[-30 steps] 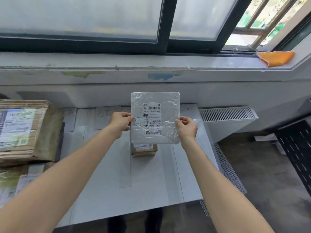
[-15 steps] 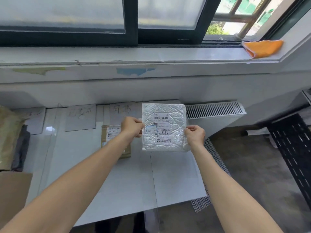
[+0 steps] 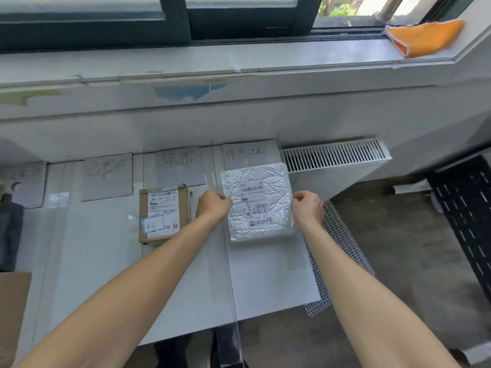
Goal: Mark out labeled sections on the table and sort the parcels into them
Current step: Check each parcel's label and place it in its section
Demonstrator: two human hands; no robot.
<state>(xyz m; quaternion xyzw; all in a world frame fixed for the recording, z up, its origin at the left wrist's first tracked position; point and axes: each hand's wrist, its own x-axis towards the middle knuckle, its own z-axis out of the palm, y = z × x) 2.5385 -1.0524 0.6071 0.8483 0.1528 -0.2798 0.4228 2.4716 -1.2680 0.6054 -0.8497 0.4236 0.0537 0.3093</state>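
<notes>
A flat white padded parcel (image 3: 259, 200) with a barcode label is held over the rightmost section of the white table (image 3: 265, 274). My left hand (image 3: 212, 205) grips its left edge and my right hand (image 3: 307, 208) grips its right edge. Whether the parcel touches the table is unclear. A brown cardboard parcel (image 3: 163, 215) lies in the section to the left. Grey label cards with handwriting stand at the back: one (image 3: 251, 152) behind the white parcel, one (image 3: 179, 166) behind the brown parcel, another (image 3: 107, 176) further left. Clear tape strips (image 3: 225, 261) divide the sections.
A white radiator (image 3: 334, 160) sits right of the table. White mesh (image 3: 342, 243) sticks out under the table's right edge. An orange cloth (image 3: 425, 37) lies on the windowsill. Dark and brown items (image 3: 10, 227) stand at the far left. A black perforated panel (image 3: 465, 208) lies on the floor.
Both hands have carried the white parcel rightward and down from in front of the wall to just over the rightmost section. The view has shifted right; the big cardboard box at left left the frame.
</notes>
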